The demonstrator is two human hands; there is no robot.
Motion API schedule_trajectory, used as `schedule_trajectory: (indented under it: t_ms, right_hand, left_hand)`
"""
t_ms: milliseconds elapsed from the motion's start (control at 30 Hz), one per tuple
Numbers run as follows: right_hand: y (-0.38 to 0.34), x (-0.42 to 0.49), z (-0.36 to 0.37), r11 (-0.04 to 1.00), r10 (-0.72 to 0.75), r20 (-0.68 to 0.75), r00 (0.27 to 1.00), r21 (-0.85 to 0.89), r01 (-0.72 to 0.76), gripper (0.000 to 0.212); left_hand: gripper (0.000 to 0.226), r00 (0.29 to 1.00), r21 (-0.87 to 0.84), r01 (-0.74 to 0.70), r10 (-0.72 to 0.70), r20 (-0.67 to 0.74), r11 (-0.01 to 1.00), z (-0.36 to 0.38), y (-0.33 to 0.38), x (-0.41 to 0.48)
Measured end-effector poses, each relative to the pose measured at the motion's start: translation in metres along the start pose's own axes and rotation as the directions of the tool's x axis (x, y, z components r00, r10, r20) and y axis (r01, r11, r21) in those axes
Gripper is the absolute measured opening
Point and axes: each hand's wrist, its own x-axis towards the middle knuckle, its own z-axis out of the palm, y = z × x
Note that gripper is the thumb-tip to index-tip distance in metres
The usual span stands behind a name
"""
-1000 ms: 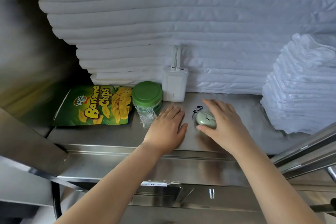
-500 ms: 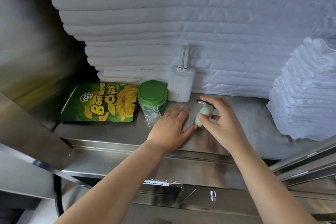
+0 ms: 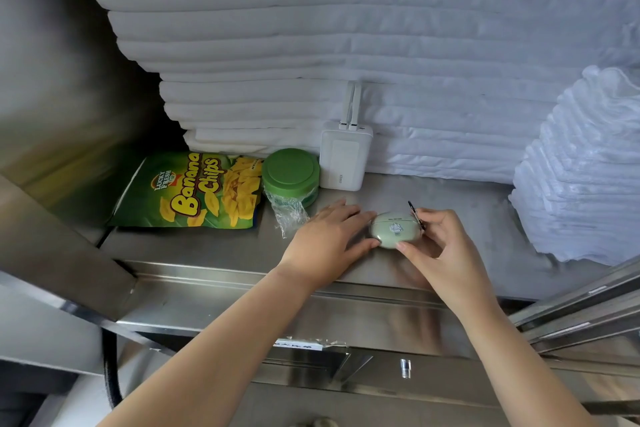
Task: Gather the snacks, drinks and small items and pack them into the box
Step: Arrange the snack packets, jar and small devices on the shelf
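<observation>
Pale green rounded case (image 3: 394, 236), white sticker (image 3: 395, 228), black clip (image 3: 413, 209), in right hand (image 3: 450, 256)

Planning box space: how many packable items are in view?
4: chips bag left, green tub beside it, power bank by towels, earbud case in right hand. Others may be hidden.

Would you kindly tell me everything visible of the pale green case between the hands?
The pale green case is a rounded, plastic-looking shell, closed, with a white print on its face and a dark clip at its right end. Tipped toward the camera over the steel counter, it is pinched by the right hand; the left hand's thumb touches its left side.
</observation>
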Motion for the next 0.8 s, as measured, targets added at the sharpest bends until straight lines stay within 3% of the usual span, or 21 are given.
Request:
schedule_trajectory:
  t_ms: [133,233,300,367,467,633,800]
  right_hand:
    - [-0.003,-0.002,-0.001,0.973,-0.053,-0.050,0.997,-0.228,0.040,0.054]
    - [-0.012,-0.008,0.001,0.903,-0.272,-0.138,0.952,-0.379,0.203,0.067]
    - [-0.013,-0.010,0.001,0.806,-0.412,-0.058,0.909,-0.489,0.334,0.059]
    - [-0.011,-0.010,0.004,0.746,-0.430,0.033,0.902,-0.550,0.376,0.047]
    - [-0.009,-0.008,0.007,0.776,-0.372,0.036,0.928,-0.537,0.332,0.040]
    - [-0.015,0.007,0.017,0.796,-0.350,0.018,0.936,-0.521,0.308,0.040]
    - [-0.031,0.029,0.045,0.865,-0.322,0.044,0.946,-0.392,0.312,0.039]
  left_hand:
    - [0.049,1.000,0.001,0.003,-0.003,-0.009,1.000,0.000,0.000,0.000]
    - [0.048,1.000,0.013,-0.001,0.001,-0.007,1.000,-0.001,0.000,0.000]
    - [0.048,1.000,0.014,0.001,-0.001,-0.005,1.000,-0.001,0.001,0.000]
    - [0.048,1.000,0.016,0.004,-0.004,0.000,1.000,-0.001,0.001,0.000]
    - [0.047,1.000,0.010,-0.003,0.003,-0.026,1.000,-0.002,0.002,-0.001]
    - [0.035,0.973,0.018,-0.060,0.063,-0.222,0.998,-0.004,0.008,-0.008]
    - [0.040,0.952,0.115,-0.051,0.083,-0.295,0.992,-0.009,-0.003,-0.018]
